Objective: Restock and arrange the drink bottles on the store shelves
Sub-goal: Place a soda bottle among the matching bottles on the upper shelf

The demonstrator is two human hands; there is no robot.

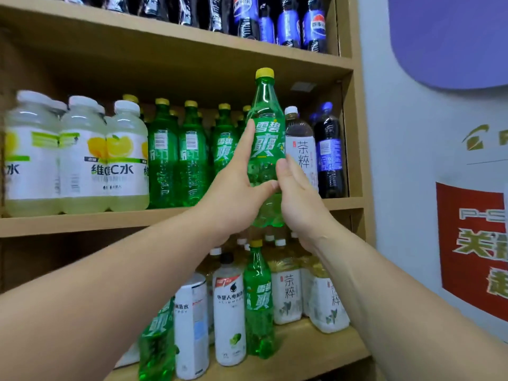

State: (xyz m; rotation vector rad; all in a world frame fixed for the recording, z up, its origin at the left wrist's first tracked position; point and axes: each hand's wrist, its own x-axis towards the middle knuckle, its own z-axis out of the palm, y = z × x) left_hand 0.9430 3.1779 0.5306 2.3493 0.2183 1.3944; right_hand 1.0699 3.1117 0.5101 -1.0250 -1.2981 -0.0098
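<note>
Both our forearms reach up from the bottom of the view, and our hands meet around one green bottle (266,149) with a yellow cap: the left hand (238,193) presses its palm and long fingers up the bottle's left side, thumb hooked across the front, while the right hand (298,199) cups the right side and lower body, so both are closed on it. We hold the bottle upright in front of the middle shelf (96,220), its base at about the level of the shelf's front edge, in the gap between the row of green bottles (192,152) and a tea bottle (301,149). To do this well, we judge we should lift the base clear of the edge, keep the bottle vertical, slide it straight back without nudging the tea bottle, and leave the label facing out, since two neighbours show their barcodes instead. Our bottle's label reads 雪碧 over a large 爽. The tea bottle reads 茶粹; the pale lemon drinks (82,160) at left read 维C水. A dark cola bottle (328,152) at far right seems to match the Pepsi bottles (288,26) on the top shelf, though its label is turned away. Below, a white bottle (229,312) reads 外星人电解质水, as far as blur allows.
</note>
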